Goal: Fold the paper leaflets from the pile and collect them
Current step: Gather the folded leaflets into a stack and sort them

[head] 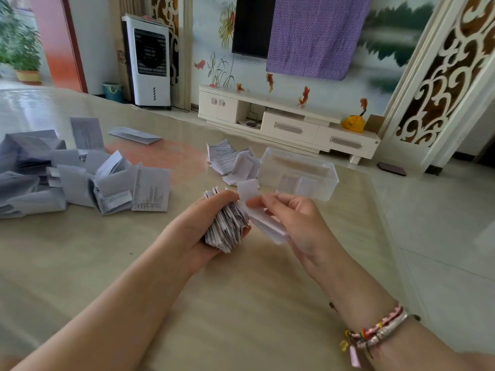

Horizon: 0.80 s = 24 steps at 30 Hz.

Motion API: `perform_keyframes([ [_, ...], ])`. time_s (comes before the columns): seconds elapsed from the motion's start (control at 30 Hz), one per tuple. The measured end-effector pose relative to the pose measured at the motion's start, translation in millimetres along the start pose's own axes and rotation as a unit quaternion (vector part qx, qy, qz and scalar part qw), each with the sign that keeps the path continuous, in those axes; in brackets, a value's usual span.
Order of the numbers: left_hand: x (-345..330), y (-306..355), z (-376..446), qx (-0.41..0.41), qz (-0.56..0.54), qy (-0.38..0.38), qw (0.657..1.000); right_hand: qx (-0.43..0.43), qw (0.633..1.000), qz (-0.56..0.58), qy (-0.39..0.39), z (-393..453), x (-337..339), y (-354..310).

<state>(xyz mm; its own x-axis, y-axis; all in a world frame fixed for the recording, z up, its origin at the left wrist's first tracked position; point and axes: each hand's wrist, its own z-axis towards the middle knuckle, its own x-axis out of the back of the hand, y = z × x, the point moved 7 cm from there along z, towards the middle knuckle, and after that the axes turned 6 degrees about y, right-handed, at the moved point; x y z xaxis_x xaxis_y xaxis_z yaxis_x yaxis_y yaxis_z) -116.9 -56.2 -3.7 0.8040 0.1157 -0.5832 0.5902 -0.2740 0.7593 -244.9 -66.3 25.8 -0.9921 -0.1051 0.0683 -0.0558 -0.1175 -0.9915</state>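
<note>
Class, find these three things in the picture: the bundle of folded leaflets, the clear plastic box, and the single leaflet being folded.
bundle of folded leaflets (227,226): head view, on its fanned printed edges.
clear plastic box (325,167): head view, on its right rim.
single leaflet (247,190): head view, on its upper flap.

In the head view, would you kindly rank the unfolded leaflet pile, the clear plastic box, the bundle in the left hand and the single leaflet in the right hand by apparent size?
1. Unfolded leaflet pile, clearly largest.
2. Clear plastic box.
3. Folded bundle gripped by the left hand.
4. Single leaflet pinched by the right hand.
The last two look close, and sit nearer the camera, so their order is unsure.
</note>
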Motion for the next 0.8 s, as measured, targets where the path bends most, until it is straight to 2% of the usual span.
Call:
perform_keyframes([
  [0.1, 4, 1, 3, 0.008, -0.032, 0.003, 0.999, -0.007, 0.999, 0.048, -0.016, 2, 0, 0],
  [0.23, 6, 1, 3, 0.032, -0.077, 0.007, 0.997, 0.017, 0.997, 0.040, -0.060, 1, 3, -3],
  [0.37, 10, 3, 1, 0.013, -0.051, 0.062, 0.997, 0.008, 1.000, 0.025, 0.005, 4, 13, -3],
  [0.47, 7, 5, 0, -0.018, -0.020, 0.042, 0.999, 0.007, 0.999, 0.023, 0.038, 4, 13, -3],
  [0.63, 0, 14, -5, -0.122, 0.050, 0.009, 0.991, 0.020, 1.000, 0.018, 0.015, 3, -2, -3],
  [0.73, -1, 19, -6, -0.147, 0.051, 0.012, 0.988, 0.028, 0.999, -0.018, 0.008, 1, -9, -1],
  [0.8, -7, 21, -10, -0.144, 0.041, -0.014, 0.989, 0.039, 0.998, -0.037, 0.020, -1, -12, -2],
])
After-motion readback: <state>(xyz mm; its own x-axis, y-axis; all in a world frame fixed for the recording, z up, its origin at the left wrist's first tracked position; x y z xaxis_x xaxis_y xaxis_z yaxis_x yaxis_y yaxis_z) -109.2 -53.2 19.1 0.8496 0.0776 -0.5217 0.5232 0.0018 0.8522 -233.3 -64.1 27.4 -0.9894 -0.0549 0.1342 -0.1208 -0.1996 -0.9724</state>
